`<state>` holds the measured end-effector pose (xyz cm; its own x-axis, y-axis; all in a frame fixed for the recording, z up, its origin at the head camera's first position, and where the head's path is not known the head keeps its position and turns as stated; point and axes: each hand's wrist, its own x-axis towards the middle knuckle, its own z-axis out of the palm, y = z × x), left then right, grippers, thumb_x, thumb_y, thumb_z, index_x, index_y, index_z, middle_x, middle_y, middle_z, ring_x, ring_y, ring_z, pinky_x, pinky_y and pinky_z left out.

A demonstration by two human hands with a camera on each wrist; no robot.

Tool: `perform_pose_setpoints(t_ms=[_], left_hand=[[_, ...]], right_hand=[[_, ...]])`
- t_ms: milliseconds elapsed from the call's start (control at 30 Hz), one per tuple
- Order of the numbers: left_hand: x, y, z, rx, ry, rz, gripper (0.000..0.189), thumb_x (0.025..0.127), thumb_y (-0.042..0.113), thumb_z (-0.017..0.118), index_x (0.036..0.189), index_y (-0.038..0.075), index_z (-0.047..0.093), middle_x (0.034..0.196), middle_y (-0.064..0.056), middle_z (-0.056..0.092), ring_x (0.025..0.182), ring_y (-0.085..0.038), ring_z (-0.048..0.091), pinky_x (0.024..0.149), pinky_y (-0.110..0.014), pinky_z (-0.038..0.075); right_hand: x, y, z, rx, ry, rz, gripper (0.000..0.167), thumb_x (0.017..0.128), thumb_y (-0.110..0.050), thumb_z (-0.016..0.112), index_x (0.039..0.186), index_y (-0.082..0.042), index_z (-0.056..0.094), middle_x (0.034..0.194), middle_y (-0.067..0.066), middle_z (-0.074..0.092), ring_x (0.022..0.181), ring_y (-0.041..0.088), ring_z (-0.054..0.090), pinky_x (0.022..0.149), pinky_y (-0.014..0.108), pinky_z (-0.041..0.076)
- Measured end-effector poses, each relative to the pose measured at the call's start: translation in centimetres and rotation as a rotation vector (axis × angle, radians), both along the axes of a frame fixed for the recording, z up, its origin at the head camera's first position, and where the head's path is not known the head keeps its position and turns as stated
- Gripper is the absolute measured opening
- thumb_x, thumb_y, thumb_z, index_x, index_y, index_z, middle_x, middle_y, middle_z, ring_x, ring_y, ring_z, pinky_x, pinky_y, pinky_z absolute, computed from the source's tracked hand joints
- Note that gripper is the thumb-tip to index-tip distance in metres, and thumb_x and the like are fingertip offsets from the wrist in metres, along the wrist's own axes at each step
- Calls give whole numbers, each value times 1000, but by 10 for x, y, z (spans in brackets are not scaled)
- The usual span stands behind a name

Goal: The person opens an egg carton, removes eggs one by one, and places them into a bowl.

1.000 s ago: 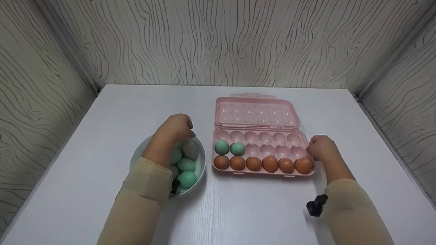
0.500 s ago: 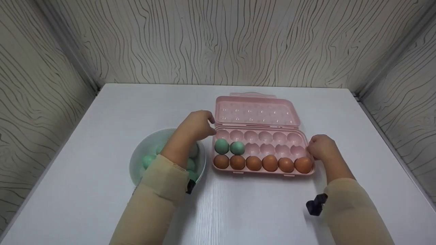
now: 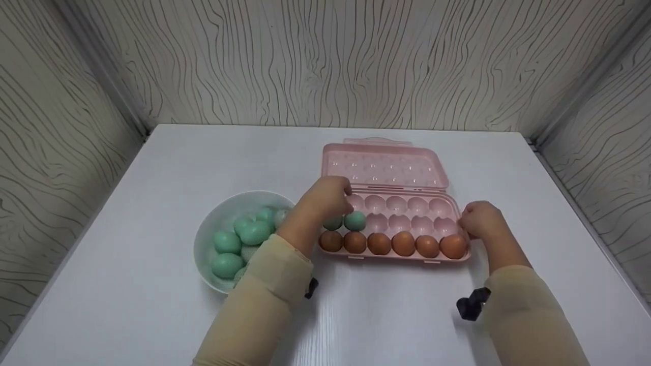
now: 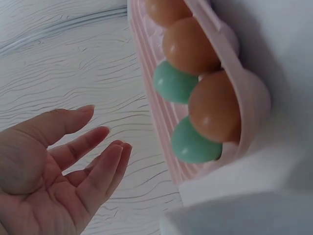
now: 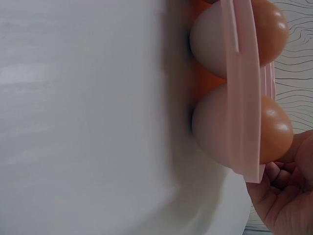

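A pink egg carton (image 3: 384,163) lies with its lid folded back. Brown eggs (image 3: 379,244) fill its front row, and two green eggs (image 3: 355,221) sit at the left of the middle row. Over the carton's left end is my left hand (image 3: 329,198), close above the leftmost green egg. In the left wrist view its fingers (image 4: 100,171) are spread apart and loosely bent, with nothing between them. My right hand (image 3: 480,219) grips the carton's right end; in the right wrist view its fingers (image 5: 266,196) curl at the rim beside a brown egg (image 5: 275,131).
To the left stands a white bowl (image 3: 216,216) holding several green eggs (image 3: 227,266) and some paler ones, partly hidden by my left forearm. The white table (image 3: 386,315) is enclosed by wood-patterned panels (image 3: 305,61) behind and at the sides.
My left hand has moved from over the bowl rightward to the carton's left end, uncovering eggs in the bowl. The right hand stays at the carton's right end.
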<state>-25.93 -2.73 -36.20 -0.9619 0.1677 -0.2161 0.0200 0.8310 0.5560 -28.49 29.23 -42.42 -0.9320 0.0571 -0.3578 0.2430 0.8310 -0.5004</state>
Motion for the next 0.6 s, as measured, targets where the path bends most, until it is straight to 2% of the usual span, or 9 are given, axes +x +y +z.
perform_pose_setpoints(t_ms=[133, 267, 400, 500, 600], left_hand=[[1, 10, -9, 8, -20, -8, 30, 81, 12, 66, 110, 10, 61, 96, -2, 61, 81, -18, 56, 76, -31, 50], [-1, 20, -17, 5, -18, -14, 31, 78, 9, 68, 109, 10, 61, 92, -1, 61, 79, -18, 56, 76, -31, 50], [-3, 27, -26, -118, 56, -40, 27, 73, 11, 71, 99, 11, 65, 88, -1, 62, 77, -18, 55, 76, -31, 49], [-2, 31, -31, -155, 68, -20, 27, 72, 10, 71, 98, 12, 65, 89, 0, 62, 77, -17, 54, 75, -30, 48], [-1, 37, -35, -108, 19, 24, 25, 76, 7, 69, 100, 12, 63, 90, 0, 61, 79, -16, 53, 73, -28, 47]], right_hand=[[0, 1, -1, -19, -3, -12, 19, 84, -9, 44, 92, 4, 55, 77, 11, 55, 68, 20, 54, 59, 29, 47], [1, 4, -1, -35, 9, -22, 20, 85, -9, 44, 94, 5, 56, 77, 11, 58, 68, 19, 58, 60, 29, 48], [1, 3, -1, -41, 9, -23, 20, 86, -10, 50, 95, 6, 57, 76, 10, 60, 68, 19, 60, 60, 28, 48], [1, 3, 0, -46, -12, -30, 24, 86, -12, 52, 100, 7, 56, 78, 10, 61, 70, 19, 60, 61, 28, 48], [1, 4, 0, -53, -44, -49, 28, 87, -13, 53, 106, 7, 55, 81, 11, 61, 72, 19, 60, 63, 28, 48]])
